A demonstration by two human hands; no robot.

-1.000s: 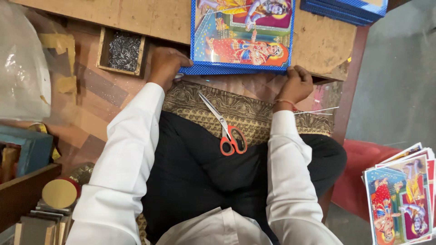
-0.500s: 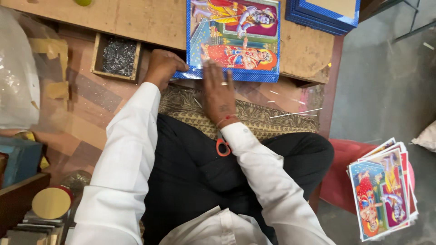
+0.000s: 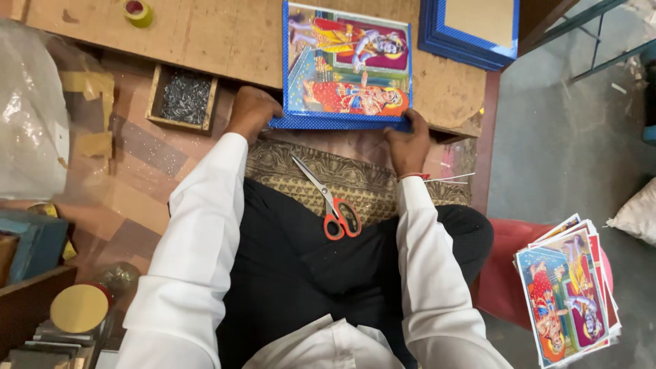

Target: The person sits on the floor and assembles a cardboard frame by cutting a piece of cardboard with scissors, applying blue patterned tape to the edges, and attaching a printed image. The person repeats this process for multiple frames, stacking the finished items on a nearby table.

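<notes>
Scanning from the left, I am seeing a clear plastic bag (image 3: pixel 27 109) lying well out from my left hand (image 3: pixel 251 113), and a roll of tape (image 3: pixel 139 12) sitting on the wooden bench (image 3: pixel 225 41) up beyond it. Just outboard of my left fingers (image 3: pixel 270 109), a small wooden tray of dark nails (image 3: pixel 184 98) is resting below the bench edge. My left hand is closing on the near left corner of the blue-framed picture (image 3: pixel 348 68), fingers curled and clamped on its lower edge. The picture is lying face up on the bench, its near edge hanging just over the bench lip, between my two hands. Below the fingers, on the patterned cloth (image 3: pixel 369 181) across my lap, red-handled scissors (image 3: pixel 331 201) are lying untouched. My right hand (image 3: pixel 408 143) is gripping the near right corner, fingers wrapped under the frame so I cannot tell exactly how they are meeting. Past the right fingers, a stack of blue frames (image 3: pixel 471 31) is waiting on the bench, and a pile of loose colour prints (image 3: pixel 567 290) is sitting lower right. Judging by this, one print is already mounted; the stacked frames and loose prints suggest plenty remaining.
</notes>
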